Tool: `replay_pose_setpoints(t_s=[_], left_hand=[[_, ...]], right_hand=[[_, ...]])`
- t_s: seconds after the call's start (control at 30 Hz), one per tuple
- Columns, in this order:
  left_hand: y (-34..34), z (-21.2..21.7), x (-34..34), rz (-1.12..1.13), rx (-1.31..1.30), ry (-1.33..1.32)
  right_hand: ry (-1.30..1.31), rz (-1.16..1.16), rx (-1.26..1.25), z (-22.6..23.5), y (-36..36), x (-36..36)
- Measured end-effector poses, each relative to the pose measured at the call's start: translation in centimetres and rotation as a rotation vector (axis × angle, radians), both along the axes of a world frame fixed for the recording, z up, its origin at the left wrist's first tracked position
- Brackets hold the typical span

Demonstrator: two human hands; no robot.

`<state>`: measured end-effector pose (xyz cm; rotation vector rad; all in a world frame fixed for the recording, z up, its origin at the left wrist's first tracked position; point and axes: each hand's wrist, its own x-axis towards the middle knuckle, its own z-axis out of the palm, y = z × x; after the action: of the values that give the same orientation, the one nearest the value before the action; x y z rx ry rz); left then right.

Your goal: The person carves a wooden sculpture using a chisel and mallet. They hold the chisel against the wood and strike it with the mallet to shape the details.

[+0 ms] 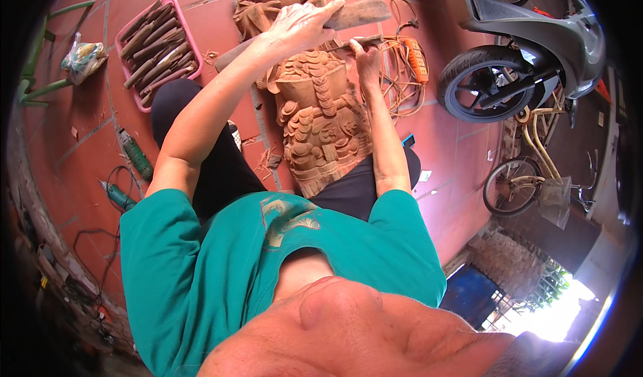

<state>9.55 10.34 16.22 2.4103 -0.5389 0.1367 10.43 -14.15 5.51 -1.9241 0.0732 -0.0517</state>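
Our left hand [301,23] fingers wrapped round the wooden mallet [355,14] | right hand [365,55] fingers clamped on the chisel [348,43] | carved wooden statue [321,119] right beneath our fingers, across our lap

Both bare forearms reach forward from short teal sleeves, the left one bent at the elbow and angled inward, the right one running nearly straight ahead. The left hand [299,23] lies knuckles-up with fingers curled closed in a grasp, while the right hand [366,56] is clenched in a tight fist just beside it.
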Motion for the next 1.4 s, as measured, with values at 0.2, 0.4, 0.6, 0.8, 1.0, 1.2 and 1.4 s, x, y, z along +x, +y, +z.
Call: replay_pose_setpoints(t_s=[0.2, 0.4, 0.6, 0.8, 1.0, 1.2, 1.4], left_hand=[[2.4, 2.2, 0.6, 0.120, 0.005, 0.067], [3.5, 2.6, 0.0, 0.178, -0.090, 0.107], [4.6, 5.6, -2.0, 0.123, -0.322, 0.199], [4.5, 3.5, -2.5, 0.111, -0.405, 0.122], [5.4, 4.0, -3.5, 0.119, -0.436, 0.118], [5.6, 3.9, -4.0, 0.125, -0.431, 0.063], [5.3, 4.1, -4.6, 0.138, -0.328, 0.067]], right_hand=[[-0.115, -0.064, 0.184, 4.6, 1.0, 0.8], [-0.099, 0.068, 0.272, 5.7, 1.0, 0.5], [-0.214, 0.225, -0.021, 3.9, 6.6, -0.8], [-0.279, 0.270, -0.220, 0.9, 7.4, -1.1], [-0.305, 0.311, -0.349, 0.9, 7.5, -1.3], [-0.424, 0.377, -0.495, 1.2, 7.8, -1.8], [-0.474, 0.415, -0.565, 1.7, 7.7, -2.2]])
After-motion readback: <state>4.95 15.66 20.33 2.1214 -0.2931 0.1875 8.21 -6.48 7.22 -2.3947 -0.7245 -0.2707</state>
